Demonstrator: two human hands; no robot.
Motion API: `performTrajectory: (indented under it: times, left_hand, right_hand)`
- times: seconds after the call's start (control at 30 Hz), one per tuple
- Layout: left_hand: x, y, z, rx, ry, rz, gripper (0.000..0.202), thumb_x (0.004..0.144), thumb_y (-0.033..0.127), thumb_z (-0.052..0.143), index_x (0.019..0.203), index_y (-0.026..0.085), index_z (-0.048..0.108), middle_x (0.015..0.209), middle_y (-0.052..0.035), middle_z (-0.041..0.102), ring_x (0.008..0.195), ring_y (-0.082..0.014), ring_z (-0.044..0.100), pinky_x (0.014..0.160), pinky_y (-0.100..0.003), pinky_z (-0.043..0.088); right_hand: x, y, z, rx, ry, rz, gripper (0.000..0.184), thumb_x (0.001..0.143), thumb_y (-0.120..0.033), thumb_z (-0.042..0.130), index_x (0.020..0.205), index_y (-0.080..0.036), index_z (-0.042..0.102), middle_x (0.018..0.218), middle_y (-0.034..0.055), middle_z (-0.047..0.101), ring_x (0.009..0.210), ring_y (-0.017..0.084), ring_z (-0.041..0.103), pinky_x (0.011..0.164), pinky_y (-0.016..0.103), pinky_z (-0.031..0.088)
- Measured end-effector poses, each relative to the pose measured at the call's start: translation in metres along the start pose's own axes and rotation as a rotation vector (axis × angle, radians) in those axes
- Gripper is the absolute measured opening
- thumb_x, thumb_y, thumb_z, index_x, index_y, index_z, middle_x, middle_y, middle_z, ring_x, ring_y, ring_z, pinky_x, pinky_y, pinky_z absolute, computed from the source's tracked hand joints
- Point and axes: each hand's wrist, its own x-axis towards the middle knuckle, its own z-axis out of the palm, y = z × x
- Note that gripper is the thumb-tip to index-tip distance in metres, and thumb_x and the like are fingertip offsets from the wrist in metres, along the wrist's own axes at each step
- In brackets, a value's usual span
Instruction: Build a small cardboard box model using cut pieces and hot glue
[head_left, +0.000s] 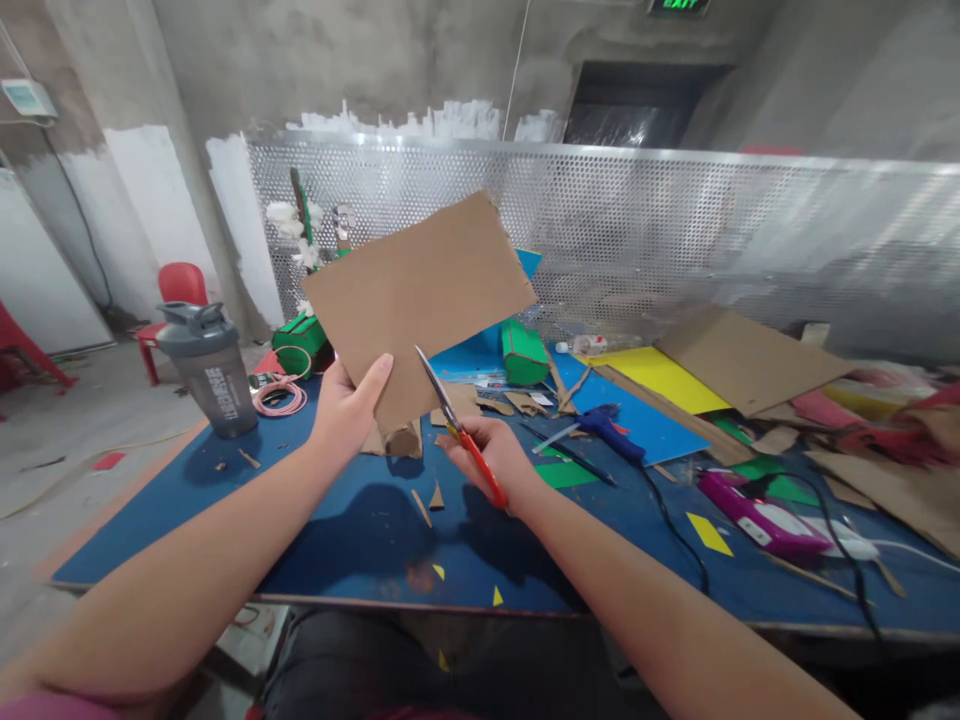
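My left hand [352,400] grips a sheet of brown cardboard [420,285] by its lower left edge, thumb on the near face. The sheet is tilted and held up above the table. In my right hand [499,455] is a pair of scissors [476,460] with orange-red handles. Their blades point up and left, with the tip against the lower part of the cardboard; whether they bite into it is hard to tell. Below the sheet, a rolled cardboard piece [403,440] lies on the blue table [337,540], with small cardboard scraps [436,495] nearby.
A grey shaker bottle [210,370] stands at left beside coiled pink cord [281,396]. To the right lie a blue glue gun [611,435], a purple device [761,515], a yellow sheet [660,378] and more cardboard [750,360]. A perforated metal panel [637,220] stands behind.
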Motion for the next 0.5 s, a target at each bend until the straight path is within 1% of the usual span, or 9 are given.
performTrajectory:
  times: [0.1, 0.23, 0.3, 0.4, 0.43, 0.5]
  left_hand:
    - [0.002, -0.005, -0.001, -0.029, 0.022, -0.013, 0.052, 0.079, 0.062, 0.088, 0.107, 0.019, 0.078, 0.112, -0.0121, 0.085, 0.098, -0.0257, 0.082, 0.083, -0.033, 0.068]
    - [0.005, -0.013, -0.002, -0.056, 0.034, -0.039, 0.053, 0.079, 0.061, 0.087, 0.11, 0.019, 0.077, 0.109, -0.0114, 0.085, 0.1, -0.0268, 0.083, 0.084, -0.033, 0.068]
    - [0.004, -0.016, -0.001, -0.053, 0.044, -0.037, 0.053, 0.079, 0.061, 0.087, 0.11, 0.019, 0.077, 0.111, -0.0116, 0.085, 0.104, -0.0272, 0.082, 0.086, -0.033, 0.068]
    - [0.004, -0.016, 0.0, -0.068, 0.059, -0.038, 0.052, 0.078, 0.061, 0.088, 0.108, 0.02, 0.075, 0.12, -0.0115, 0.084, 0.11, -0.0272, 0.081, 0.092, -0.034, 0.068]
    - [0.006, -0.015, 0.001, -0.081, 0.081, -0.04, 0.051, 0.079, 0.06, 0.088, 0.109, 0.021, 0.074, 0.123, -0.011, 0.083, 0.112, -0.0268, 0.081, 0.094, -0.034, 0.068]
    - [0.013, -0.012, -0.001, -0.121, 0.172, -0.037, 0.05, 0.081, 0.059, 0.086, 0.112, 0.024, 0.071, 0.126, -0.0094, 0.082, 0.115, -0.0256, 0.08, 0.095, -0.034, 0.068]
  right_hand:
    - [-0.003, -0.006, 0.0, 0.085, -0.043, 0.067, 0.051, 0.07, -0.065, 0.081, 0.062, -0.025, 0.051, 0.051, -0.0066, 0.04, 0.049, 0.012, 0.038, 0.046, 0.026, 0.034]
    - [-0.003, -0.009, -0.004, 0.124, -0.081, 0.11, 0.055, 0.065, -0.069, 0.086, 0.065, -0.024, 0.055, 0.054, -0.0065, 0.044, 0.051, 0.013, 0.044, 0.048, 0.027, 0.039]
    - [-0.001, -0.008, -0.006, 0.114, -0.077, 0.117, 0.057, 0.064, -0.072, 0.086, 0.063, -0.024, 0.055, 0.054, -0.0065, 0.043, 0.052, 0.013, 0.044, 0.048, 0.027, 0.038]
    - [0.0, -0.005, -0.009, 0.081, -0.077, 0.128, 0.059, 0.064, -0.074, 0.084, 0.061, -0.024, 0.053, 0.055, -0.0063, 0.041, 0.053, 0.012, 0.041, 0.049, 0.027, 0.035]
    - [-0.001, -0.004, -0.009, 0.065, -0.076, 0.133, 0.059, 0.065, -0.074, 0.083, 0.06, -0.024, 0.053, 0.055, -0.0062, 0.04, 0.053, 0.012, 0.04, 0.049, 0.027, 0.034]
    - [-0.002, -0.003, -0.008, 0.034, -0.09, 0.143, 0.057, 0.066, -0.072, 0.084, 0.06, -0.023, 0.055, 0.054, -0.0061, 0.041, 0.053, 0.012, 0.04, 0.049, 0.027, 0.033]
